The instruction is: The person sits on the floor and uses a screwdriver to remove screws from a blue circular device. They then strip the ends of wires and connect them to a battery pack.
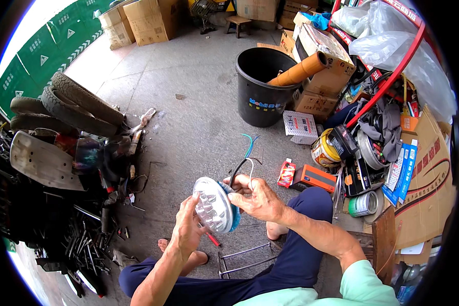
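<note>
A round headlight (212, 205) with a clear lens and several reflector cups is held up over my lap, its face tilted to the left. My left hand (187, 227) grips its lower left edge, thumb on the lens side. Behind the lens shows a blue rim (235, 218). At the back of the headlight my right hand (260, 199) is closed, finger and thumb around the base of a black cable (235, 172). Loose green and blue wire ends (249, 145) and a white wire (252, 167) rise from there. The exact fingertip contact is partly hidden.
A red-handled tool (213, 239) and a metal frame (244, 259) lie below my hands. Scattered tools (89, 250) and old tyres (81, 104) are at left. A black bucket (262, 109) stands ahead; an orange-black box (315, 177), a tin (363, 204) and cartons (324, 76) crowd the right.
</note>
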Tool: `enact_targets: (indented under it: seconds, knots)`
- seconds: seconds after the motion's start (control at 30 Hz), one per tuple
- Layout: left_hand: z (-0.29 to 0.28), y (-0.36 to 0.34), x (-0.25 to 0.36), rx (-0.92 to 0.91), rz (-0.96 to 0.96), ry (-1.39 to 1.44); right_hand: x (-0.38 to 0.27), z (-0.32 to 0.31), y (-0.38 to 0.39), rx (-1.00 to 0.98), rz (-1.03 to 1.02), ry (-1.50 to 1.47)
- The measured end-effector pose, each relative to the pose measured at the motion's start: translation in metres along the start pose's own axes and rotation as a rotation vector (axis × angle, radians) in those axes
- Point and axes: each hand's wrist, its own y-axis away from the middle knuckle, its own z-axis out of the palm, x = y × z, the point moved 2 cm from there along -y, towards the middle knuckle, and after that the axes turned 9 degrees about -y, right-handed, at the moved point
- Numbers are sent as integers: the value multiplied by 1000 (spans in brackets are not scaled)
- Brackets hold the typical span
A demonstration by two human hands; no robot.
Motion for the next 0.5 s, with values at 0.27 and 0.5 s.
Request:
enact_targets:
  seconds: [0.27,0.5]
  knots:
    - [17,-1,-14,-104,102,54,-21,21,18,-85,-228,294]
    - [18,-5,-16,-173,49,180,-34,13,22,-14,-190,380]
